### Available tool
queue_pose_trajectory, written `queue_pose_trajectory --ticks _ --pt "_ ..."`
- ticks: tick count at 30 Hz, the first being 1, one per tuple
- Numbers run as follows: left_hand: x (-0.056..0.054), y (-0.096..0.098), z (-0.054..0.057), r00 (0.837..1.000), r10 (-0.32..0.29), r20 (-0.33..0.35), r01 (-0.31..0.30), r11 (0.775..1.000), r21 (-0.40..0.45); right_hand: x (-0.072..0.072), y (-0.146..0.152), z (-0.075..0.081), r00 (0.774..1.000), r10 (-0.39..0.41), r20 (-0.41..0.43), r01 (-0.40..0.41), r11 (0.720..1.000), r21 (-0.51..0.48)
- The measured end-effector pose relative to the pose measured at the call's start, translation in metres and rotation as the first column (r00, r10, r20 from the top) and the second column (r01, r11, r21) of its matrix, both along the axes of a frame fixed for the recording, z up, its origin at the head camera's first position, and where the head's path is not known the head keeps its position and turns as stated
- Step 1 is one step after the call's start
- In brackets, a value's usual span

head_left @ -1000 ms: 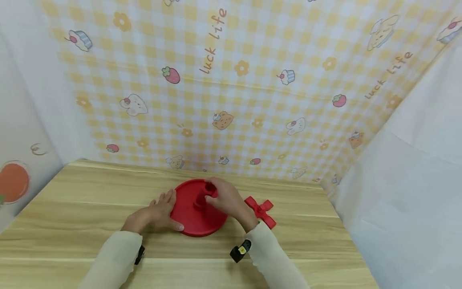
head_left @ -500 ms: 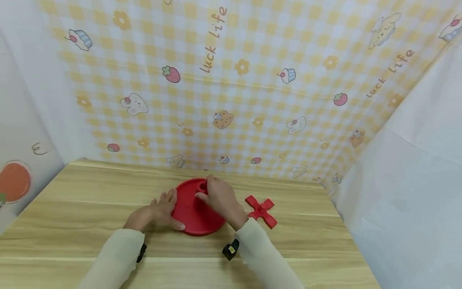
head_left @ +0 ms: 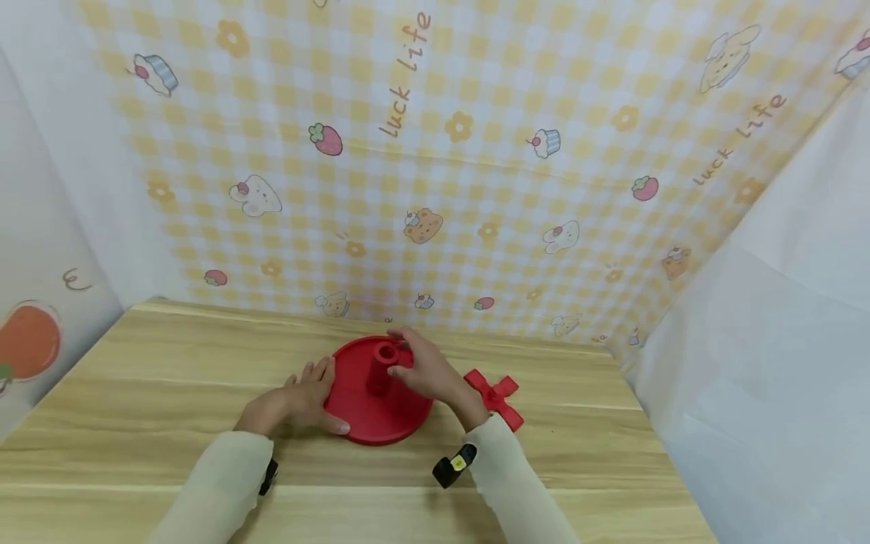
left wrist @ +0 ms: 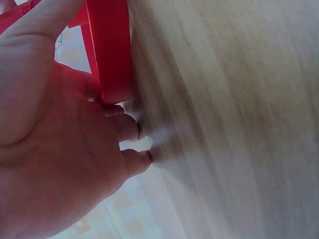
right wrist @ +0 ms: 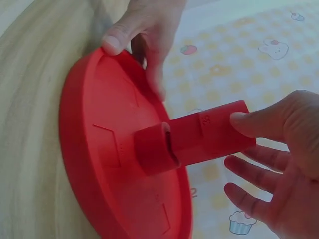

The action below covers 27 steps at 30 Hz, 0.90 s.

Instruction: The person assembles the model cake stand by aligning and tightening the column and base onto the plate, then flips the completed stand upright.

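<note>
A red round base with a raised rim [head_left: 350, 389] lies on the wooden table. From its middle rises a short socket [right wrist: 152, 149], with a red hollow tube [right wrist: 204, 134] standing in it. My left hand [head_left: 309, 397] grips the base's left edge, its thumb over the rim and its fingers along the outer side. In the left wrist view, some fingertips touch the table. My right hand [head_left: 428, 370] holds the tube near its top between thumb and index finger; the other fingers hang loosely beside it. Part of the index finger is hidden behind the tube.
Right of the base lies a red cross-shaped piece [head_left: 496, 393], partly covered by my right wrist. A checked cloth [head_left: 448, 189] hangs behind the table [head_left: 170, 393], and a white sheet [head_left: 782, 340] closes off the right side.
My right hand turned left around the tube, then came back right, uncovering the tube's open top. The tube's lean has altered slightly. My left hand and the base have stayed in place.
</note>
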State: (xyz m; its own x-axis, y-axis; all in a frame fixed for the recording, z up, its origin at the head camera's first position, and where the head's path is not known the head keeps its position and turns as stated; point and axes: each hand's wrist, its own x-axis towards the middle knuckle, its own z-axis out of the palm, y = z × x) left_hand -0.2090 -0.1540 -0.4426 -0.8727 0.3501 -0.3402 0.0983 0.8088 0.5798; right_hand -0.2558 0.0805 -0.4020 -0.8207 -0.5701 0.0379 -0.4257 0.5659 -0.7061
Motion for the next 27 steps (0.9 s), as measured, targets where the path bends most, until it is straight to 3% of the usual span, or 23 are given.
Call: queue_pose_trajectory --ticks 6,18,22,27 --pt "-0.004 0.001 0.005 1.000 -0.001 0.000 0.001 1.000 -0.013 -0.001 -0.004 0.000 0.997 -0.030 -0.076 0.031 0.999 0.009" --pt "0.001 -0.002 0.001 1.000 0.003 -0.011 -0.003 1.000 0.005 0.002 -0.011 -0.009 0.969 -0.132 -0.207 0.155 0.983 0.098" --pt "0.002 -0.001 -0.001 1.000 0.008 -0.008 -0.008 1.000 0.019 0.000 -0.006 -0.011 0.986 -0.110 -0.123 0.116 0.992 0.045" --pt "0.002 -0.001 -0.002 1.000 0.015 0.000 -0.015 1.000 0.026 -0.001 -0.001 -0.008 1.000 -0.003 -0.006 0.003 0.999 -0.050"
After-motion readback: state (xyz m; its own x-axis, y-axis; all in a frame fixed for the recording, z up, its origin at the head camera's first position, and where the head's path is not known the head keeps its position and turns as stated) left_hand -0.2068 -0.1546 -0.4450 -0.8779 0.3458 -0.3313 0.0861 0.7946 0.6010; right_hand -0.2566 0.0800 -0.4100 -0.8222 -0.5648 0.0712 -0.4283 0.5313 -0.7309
